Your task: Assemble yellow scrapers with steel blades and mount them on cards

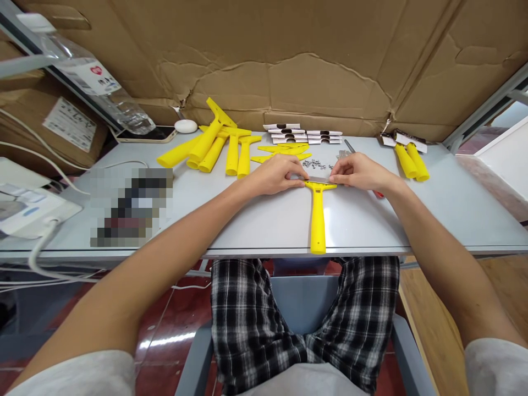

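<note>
Scraper [318, 220] lies on desk [264, 225] btwn & just below the 2 hands, head away from person, handle twd person w/ its end at desk's front edge. Hands apart: L hand [278, 175] pinches L end of blade [317, 179], R hand [358, 171] pinches R end. Blade is thin, straight, grey metal, along scraper's head; can't tell if seated.

Scraper = smooth yellow plastic, T-shaped, w/ wide flat head & rounded handle. Just past the fingers: screws [314, 164], small shiny metal, loose heap. Beyond L hand, flat pcs [289, 148], thin yellow plastic, pointed ends, overlapping. More scrapers [214, 140] piled farther L, round hollow-looking handles. Packs [303, 135], blk & white, stacked at back.

Desk: smooth grey, slight gloss. Wall [289, 71] behind: brown cardboard, creased & wrinkled. Bottle [99, 82], clear ribbed plastic, tilted, far L.
</note>
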A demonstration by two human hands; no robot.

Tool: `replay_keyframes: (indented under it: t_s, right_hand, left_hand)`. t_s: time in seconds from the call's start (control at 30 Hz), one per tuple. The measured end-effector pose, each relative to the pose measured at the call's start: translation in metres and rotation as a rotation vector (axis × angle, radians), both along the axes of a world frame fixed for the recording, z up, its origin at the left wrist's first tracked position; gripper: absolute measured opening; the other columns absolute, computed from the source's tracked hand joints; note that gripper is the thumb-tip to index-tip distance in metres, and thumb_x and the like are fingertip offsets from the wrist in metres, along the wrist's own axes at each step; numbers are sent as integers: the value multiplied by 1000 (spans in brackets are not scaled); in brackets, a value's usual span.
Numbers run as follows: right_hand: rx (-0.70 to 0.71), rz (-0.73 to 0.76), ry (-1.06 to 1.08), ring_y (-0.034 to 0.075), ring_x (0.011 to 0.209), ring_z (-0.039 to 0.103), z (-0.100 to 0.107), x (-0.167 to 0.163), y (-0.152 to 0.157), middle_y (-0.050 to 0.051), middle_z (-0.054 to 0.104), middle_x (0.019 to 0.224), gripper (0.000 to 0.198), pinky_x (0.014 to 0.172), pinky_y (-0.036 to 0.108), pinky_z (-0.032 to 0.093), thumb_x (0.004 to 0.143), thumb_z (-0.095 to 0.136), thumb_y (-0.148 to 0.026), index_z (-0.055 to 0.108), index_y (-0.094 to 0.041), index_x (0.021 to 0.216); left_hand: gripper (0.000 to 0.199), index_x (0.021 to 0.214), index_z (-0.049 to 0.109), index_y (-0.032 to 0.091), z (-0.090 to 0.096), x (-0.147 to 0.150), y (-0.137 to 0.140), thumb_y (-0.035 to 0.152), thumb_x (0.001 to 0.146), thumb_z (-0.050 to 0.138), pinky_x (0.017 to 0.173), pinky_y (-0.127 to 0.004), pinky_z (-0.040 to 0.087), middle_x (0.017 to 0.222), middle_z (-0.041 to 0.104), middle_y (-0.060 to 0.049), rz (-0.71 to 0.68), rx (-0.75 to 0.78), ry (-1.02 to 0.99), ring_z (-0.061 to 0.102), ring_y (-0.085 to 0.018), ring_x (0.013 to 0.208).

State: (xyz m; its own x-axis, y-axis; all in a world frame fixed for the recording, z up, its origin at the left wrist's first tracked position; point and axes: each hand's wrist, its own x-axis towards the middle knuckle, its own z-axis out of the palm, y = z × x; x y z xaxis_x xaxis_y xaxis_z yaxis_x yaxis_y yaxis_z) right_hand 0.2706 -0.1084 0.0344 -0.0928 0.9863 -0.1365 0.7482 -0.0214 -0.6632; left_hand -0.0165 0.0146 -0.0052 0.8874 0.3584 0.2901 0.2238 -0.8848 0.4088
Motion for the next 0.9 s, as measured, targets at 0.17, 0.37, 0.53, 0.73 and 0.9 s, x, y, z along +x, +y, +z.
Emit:
replay_keyframes:
  t_s: [0.17, 0.37, 0.53, 0.73, 0.9]
  right_hand:
    - [61, 140, -85, 14, 85, 68, 3, 2, -2, 8, 80, 104, 58, 76, 29, 54, 84, 87, -71, 87, -19, 110]
    - [77, 162, -162, 11, 85, 66, 2, 3, 0, 4, 81, 104, 29, 83, 27, 52, 95, 79, -45, 89, -21, 108]
    - [156, 151, -246, 13, 89, 66, 1, 2, 2, 5, 80, 111, 26, 88, 27, 49, 98, 76, -35, 92, -24, 115]
    - [207, 153, -331, 12, 88, 62, 0, 1, 2, 8, 77, 117, 32, 92, 28, 48, 102, 70, -34, 93, -25, 121]
    - [226, 174, -319, 13, 88, 62, 0, 2, 1, 10, 76, 113, 34, 91, 29, 48, 100, 71, -38, 92, -23, 122]
  left_hand:
    - [35, 121, 93, 27, 0, 0, 0, 53, 105, 76, 88, -39, 51, 121, 84, -13, 0, -6, 9, 74, -27, 98]
    - [34, 119, 94, 26, -1, 1, 0, 52, 105, 77, 91, -40, 53, 119, 83, -13, 0, 13, 0, 75, -27, 102]
    - [28, 118, 93, 25, -2, 1, -1, 45, 104, 79, 90, -39, 53, 118, 83, -12, 18, 17, -15, 75, -26, 99]
    - [26, 116, 94, 26, -5, 2, -1, 42, 104, 78, 89, -40, 53, 116, 82, -12, 72, 22, -35, 75, -27, 99]
    - [27, 115, 94, 25, -9, 3, 1, 42, 104, 76, 90, -41, 54, 117, 83, -12, 86, 36, -41, 75, -27, 102]
